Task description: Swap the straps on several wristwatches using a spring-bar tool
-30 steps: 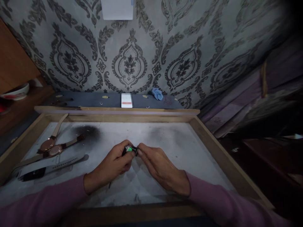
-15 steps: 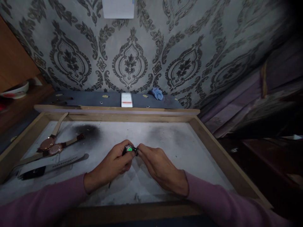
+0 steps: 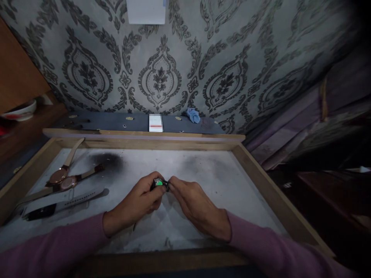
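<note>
Near the middle of the wooden-framed tray (image 3: pixel 203 144), my left hand (image 3: pixel 140 200) is closed on a small dark watch (image 3: pixel 158 182) with a green shine on its face. A thin dark strap end hangs below that hand. My right hand (image 3: pixel 197 206) has its fingers pressed together at the watch's right side, on a small dark part of it that the fingertips largely hide. To the left lie two rose-gold watches (image 3: pixel 58 176) with straps, and a dark watch (image 3: pixel 42 212) with a pale strap.
On the dark ledge behind the tray are a phone (image 3: pixel 155 122) and a crumpled blue cloth (image 3: pixel 193 115). A bowl (image 3: pixel 21 111) stands on a shelf at the left. Purple fabric (image 3: pixel 285 127) hangs at the right.
</note>
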The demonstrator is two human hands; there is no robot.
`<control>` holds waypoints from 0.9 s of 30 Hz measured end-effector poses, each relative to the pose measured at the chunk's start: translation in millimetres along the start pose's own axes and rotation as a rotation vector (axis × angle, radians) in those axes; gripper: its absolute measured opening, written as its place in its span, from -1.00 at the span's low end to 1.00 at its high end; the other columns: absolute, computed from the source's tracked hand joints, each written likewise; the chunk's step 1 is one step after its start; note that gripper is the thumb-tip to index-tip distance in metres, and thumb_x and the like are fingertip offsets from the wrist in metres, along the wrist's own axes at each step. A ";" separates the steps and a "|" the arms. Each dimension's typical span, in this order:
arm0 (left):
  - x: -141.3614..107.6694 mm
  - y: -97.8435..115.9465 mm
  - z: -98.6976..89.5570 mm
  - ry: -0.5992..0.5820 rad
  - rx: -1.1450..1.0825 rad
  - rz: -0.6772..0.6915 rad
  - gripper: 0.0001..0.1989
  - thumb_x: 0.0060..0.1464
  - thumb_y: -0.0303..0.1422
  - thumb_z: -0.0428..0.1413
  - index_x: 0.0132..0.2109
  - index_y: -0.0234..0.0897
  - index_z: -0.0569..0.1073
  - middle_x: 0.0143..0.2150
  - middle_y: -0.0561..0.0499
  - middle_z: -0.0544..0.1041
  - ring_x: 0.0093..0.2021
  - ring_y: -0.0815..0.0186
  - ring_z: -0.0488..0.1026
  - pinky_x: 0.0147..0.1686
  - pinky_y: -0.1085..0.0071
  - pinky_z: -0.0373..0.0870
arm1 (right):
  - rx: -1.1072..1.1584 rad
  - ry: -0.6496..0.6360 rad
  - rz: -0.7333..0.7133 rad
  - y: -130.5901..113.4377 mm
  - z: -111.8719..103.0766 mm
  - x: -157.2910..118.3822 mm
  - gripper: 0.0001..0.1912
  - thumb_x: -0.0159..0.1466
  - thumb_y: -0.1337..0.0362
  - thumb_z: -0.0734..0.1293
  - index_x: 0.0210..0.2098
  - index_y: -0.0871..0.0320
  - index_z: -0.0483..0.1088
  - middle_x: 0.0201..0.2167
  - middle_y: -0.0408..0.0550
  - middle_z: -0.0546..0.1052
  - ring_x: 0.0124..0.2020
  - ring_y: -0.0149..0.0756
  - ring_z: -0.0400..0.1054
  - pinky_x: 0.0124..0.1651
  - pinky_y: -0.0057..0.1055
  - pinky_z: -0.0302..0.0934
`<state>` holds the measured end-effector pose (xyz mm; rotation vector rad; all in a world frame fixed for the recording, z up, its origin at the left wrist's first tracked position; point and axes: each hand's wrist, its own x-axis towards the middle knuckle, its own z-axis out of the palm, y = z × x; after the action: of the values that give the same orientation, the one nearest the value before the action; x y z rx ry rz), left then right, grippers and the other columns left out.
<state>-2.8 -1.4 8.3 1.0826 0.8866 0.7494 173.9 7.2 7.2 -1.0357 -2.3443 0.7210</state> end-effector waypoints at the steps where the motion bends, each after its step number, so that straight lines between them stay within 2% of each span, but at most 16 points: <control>1: 0.1 0.0 -0.1 -0.002 -0.003 0.001 -0.85 0.15 -0.29 0.03 -0.32 -0.23 0.22 -0.63 0.27 0.11 -0.66 0.54 -0.01 -0.70 0.58 -0.11 | -0.001 0.001 -0.005 0.0 -0.1 0.1 -0.78 0.39 0.34 0.02 -0.41 0.08 0.02 -0.60 -0.27 0.18 -0.63 -0.47 -0.05 -0.52 -0.45 -0.10; 11: -0.8 2.5 1.2 -0.004 0.012 0.012 -0.83 0.14 -0.27 0.04 -0.33 -0.23 0.22 -0.63 0.27 0.11 -0.66 0.54 -0.01 -0.71 0.58 -0.10 | 0.046 0.031 -0.006 3.4 3.0 -1.6 -0.77 0.41 0.32 0.02 -0.41 0.09 0.05 -0.58 -0.25 0.18 -0.60 -0.47 -0.01 -0.52 -0.46 -0.08; 27: -1.0 3.8 1.8 0.001 -0.035 -0.057 -0.82 0.09 -0.26 0.07 -0.32 -0.22 0.22 -0.66 0.28 0.12 -0.67 0.55 -0.01 -0.70 0.57 -0.13 | -0.132 0.009 -0.063 4.5 0.6 -1.4 -0.78 0.36 0.42 0.02 -0.41 0.11 0.07 -0.59 -0.25 0.21 -0.63 -0.49 0.01 -0.54 -0.50 -0.11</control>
<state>-2.0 -1.9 12.6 1.0223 0.8981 0.7158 176.7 8.6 3.6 -1.0125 -2.4323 0.5426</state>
